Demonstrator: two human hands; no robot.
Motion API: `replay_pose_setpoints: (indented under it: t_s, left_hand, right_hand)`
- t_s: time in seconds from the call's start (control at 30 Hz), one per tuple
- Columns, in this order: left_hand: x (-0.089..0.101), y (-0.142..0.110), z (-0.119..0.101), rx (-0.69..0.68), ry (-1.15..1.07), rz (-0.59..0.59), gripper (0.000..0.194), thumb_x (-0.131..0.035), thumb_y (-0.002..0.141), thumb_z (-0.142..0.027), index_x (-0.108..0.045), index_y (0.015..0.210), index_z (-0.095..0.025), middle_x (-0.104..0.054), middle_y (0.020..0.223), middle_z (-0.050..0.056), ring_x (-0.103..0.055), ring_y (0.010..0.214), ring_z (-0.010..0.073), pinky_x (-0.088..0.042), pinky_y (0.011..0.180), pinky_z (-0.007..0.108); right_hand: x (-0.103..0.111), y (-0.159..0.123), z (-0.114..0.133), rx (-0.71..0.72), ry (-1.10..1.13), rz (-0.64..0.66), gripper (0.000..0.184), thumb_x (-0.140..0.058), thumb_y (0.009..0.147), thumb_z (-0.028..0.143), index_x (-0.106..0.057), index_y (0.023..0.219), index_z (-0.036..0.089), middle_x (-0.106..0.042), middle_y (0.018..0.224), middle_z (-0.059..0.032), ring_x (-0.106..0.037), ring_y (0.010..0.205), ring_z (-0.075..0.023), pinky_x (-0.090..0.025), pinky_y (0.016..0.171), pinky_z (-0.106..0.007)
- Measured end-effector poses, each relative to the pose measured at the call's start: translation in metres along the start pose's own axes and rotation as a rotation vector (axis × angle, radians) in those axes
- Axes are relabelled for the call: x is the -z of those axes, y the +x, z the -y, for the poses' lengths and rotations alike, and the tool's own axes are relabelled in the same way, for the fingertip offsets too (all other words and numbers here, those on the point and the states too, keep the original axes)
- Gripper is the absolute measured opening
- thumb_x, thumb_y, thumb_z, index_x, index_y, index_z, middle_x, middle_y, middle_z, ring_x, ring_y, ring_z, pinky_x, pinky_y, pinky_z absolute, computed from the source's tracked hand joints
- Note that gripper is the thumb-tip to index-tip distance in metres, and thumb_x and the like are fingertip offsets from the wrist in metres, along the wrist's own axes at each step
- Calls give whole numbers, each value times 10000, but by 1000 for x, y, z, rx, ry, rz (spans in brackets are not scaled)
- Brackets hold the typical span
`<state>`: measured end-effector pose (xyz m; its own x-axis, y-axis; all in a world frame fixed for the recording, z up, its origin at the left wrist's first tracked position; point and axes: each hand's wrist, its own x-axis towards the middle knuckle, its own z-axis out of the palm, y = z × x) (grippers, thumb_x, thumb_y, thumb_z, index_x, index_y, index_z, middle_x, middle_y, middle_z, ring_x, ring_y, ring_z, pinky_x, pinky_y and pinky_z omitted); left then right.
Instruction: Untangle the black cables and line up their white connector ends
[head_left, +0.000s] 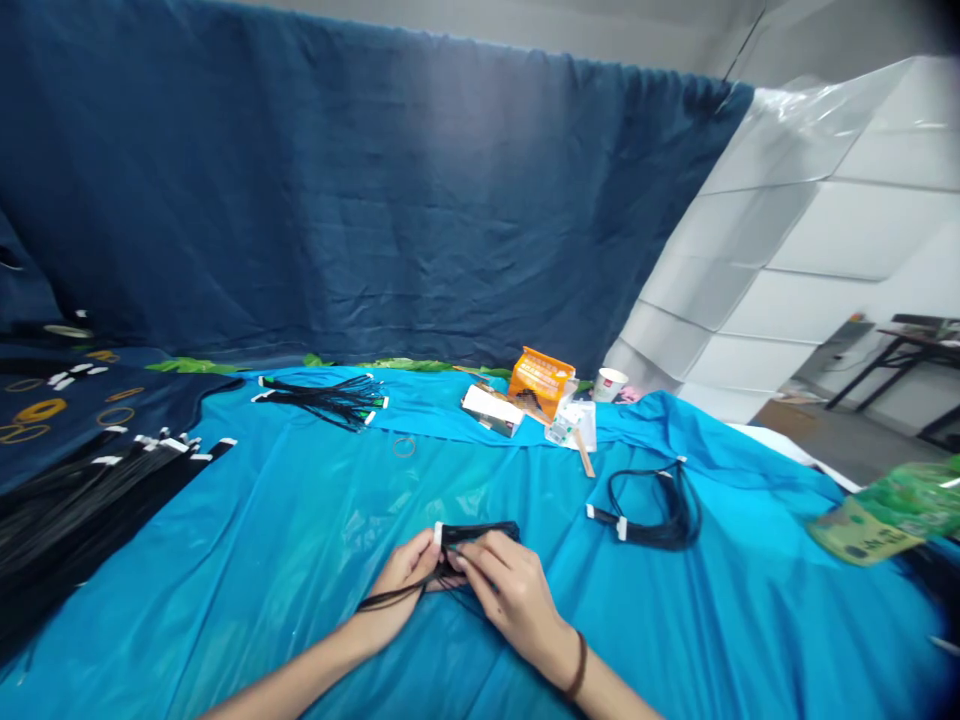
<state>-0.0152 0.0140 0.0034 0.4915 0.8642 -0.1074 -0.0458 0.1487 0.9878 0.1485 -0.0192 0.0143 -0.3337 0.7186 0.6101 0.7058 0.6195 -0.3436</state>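
A bundle of thin black cables (480, 531) with a white connector at its left end is held at the front middle of the blue cloth. My left hand (401, 585) is closed around the bundle near that connector, and loose cable strands trail across its wrist. My right hand (510, 590) pinches the cables from the other side, its fingertips close to the left thumb. A brown band circles the right wrist. Exactly which strands each finger grips is partly hidden.
A coiled cable bundle (660, 530) lies at right, another cable bundle (322, 400) at back left. Many long black cables (97, 500) spread over the left side near yellow tape rolls (41, 410). An orange bag (541, 380), white box (491, 408) and paper cup (610, 384) stand behind.
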Motion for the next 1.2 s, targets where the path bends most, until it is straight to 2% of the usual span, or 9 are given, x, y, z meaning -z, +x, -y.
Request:
replay_pose_setpoints:
  t_s: [0.13,0.33,0.43,0.5,0.63,0.73,0.93,1.07,1.2]
  left_hand:
    - [6,6,7,92,-133,-29,410,-428,744,-544,-517,811,-150,-619,744,29,-618,640,154,-489,681,323]
    - [8,3,4,21,167,-137,400,-356,776,-542,-473,878,-173,-615,663,13,-603,512,160,-492,548,313]
    - [8,-2,2,-215,605,-285,340,-375,807,-446,-491,987,-182,-618,962,77,-609,851,205,-465,781,385]
    - [7,-5,1,-395,887,-299,344,-385,821,-377,-497,1081,-181,-541,1168,105,-440,1146,236,-329,961,449]
    - [-3,-9,-2,-571,1215,-37,344,-361,842,-295,-502,1141,-198,-604,1098,79,-499,1086,215,-193,1029,515]
    - [-17,-13,-4,-650,1231,74,361,-401,823,-320,-525,1131,-176,-643,1017,94,-547,1024,229,-327,985,457]
    - [-50,-16,-7,-638,1119,98,384,-392,833,-314,-468,1198,-219,-644,1047,89,-605,936,222,-485,819,344]
    - [-64,-23,-22,-770,1138,336,480,-363,847,-249,-292,1321,-224,-482,1278,98,-437,1171,212,-387,956,375]
    - [-59,-47,-45,-858,1176,521,497,-352,847,-188,-262,1330,-261,-430,1323,85,-341,1239,199,-246,1032,448]
  right_hand:
    - [16,7,-11,-105,-54,-110,386,-576,772,331,-523,1137,219,-554,1002,-102,-489,927,-237,-424,777,-406]
    - [12,13,-19,-447,678,238,277,-534,794,398,-631,828,141,-644,793,-49,-580,762,-173,-464,732,-320]
    - [10,13,-13,-607,1110,168,281,-532,799,398,-607,871,136,-647,862,-54,-593,864,-184,-457,805,-342]
    - [13,16,-8,-637,1339,80,269,-573,777,375,-584,922,149,-627,970,-64,-560,981,-193,-415,890,-370]
    - [25,22,-9,-655,1593,-127,232,-639,730,342,-569,869,170,-575,1109,-80,-462,1130,-201,-356,960,-388]
    - [36,28,-21,-649,1649,-321,207,-633,733,338,-546,849,191,-564,1124,-69,-459,1132,-204,-386,924,-409]
    - [63,29,-39,-659,1480,-675,213,-635,728,340,-482,798,210,-549,719,35,-556,608,-87,-480,553,-234]
    - [99,16,-63,-627,1366,-847,191,-606,768,311,-450,778,202,-459,650,72,-389,435,-9,-311,371,-106]
    - [145,9,-103,-678,1281,-924,134,-502,848,281,-497,825,149,-482,670,43,-423,467,-25,-372,414,-137]
